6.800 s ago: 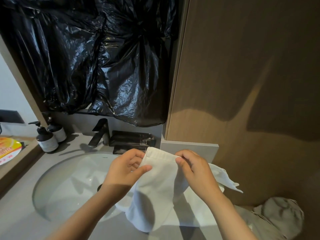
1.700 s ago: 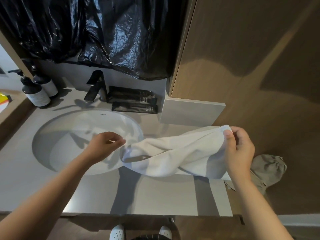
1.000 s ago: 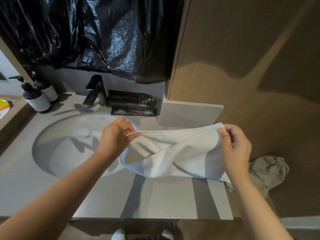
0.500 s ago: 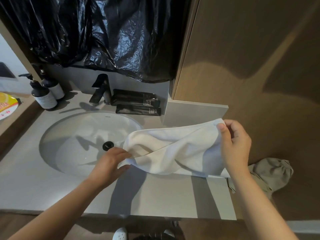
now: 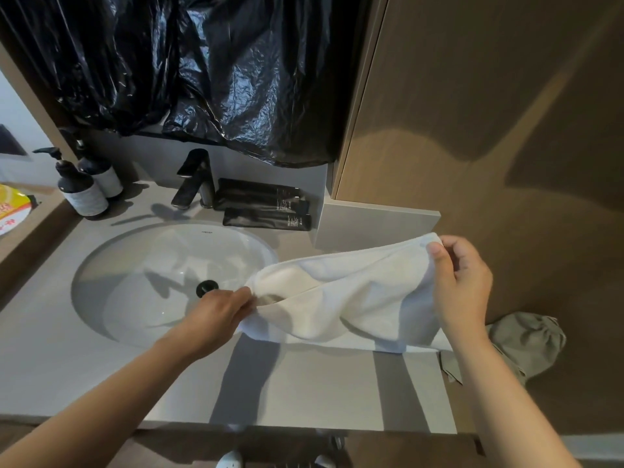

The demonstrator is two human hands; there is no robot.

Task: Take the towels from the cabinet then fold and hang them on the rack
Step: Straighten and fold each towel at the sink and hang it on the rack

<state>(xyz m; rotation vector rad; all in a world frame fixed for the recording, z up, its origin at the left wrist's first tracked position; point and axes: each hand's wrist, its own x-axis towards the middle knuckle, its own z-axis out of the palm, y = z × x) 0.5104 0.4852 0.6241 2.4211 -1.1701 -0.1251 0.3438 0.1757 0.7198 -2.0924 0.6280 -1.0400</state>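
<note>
Head view: my left hand [image 5: 221, 310] and right hand [image 5: 461, 285] each pinch an end of the towel [image 5: 341, 298] above the counter [image 5: 304, 386]; its sagging middle could slip into the sink [image 5: 111, 298].

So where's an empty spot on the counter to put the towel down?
The widest bare patch of counter is the front strip, between the sink, the held towel and the front edge. Another lies left of the sink, in front of the pump bottles. The back is crowded: faucet and black tubes.
</note>
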